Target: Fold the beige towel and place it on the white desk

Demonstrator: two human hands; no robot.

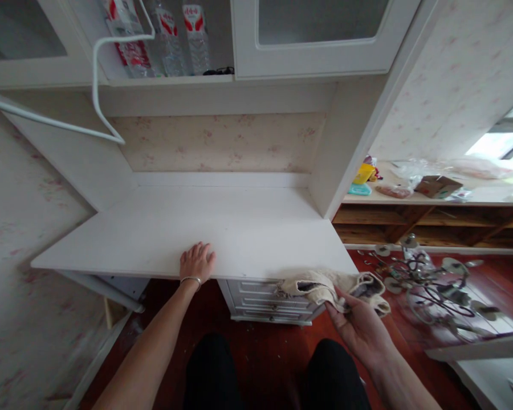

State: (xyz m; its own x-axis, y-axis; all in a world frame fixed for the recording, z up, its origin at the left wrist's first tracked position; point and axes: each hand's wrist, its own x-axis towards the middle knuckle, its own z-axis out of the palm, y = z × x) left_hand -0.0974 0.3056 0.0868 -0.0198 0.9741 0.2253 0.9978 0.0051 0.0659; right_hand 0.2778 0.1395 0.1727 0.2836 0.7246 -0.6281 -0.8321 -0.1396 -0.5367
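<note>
My left hand [196, 261], with a bangle on its wrist, lies flat on the front edge of a white desk top [188, 228], fingers stretched forward. My right hand [359, 327] is below the desk's right front corner and grips a crumpled beige cloth [325, 285] with dirty marks. The cloth hangs just in front of a white drawer unit [256, 299] under the desk. My knees in dark trousers show at the bottom.
Water bottles [166, 34] stand on the shelf above, beside a white cabinet door [316, 51]. A white hanger [96, 85] hangs at the upper left. To the right, a wooden shelf [431, 199] holds boxes and bags. A chandelier [427, 282] lies on the red floor.
</note>
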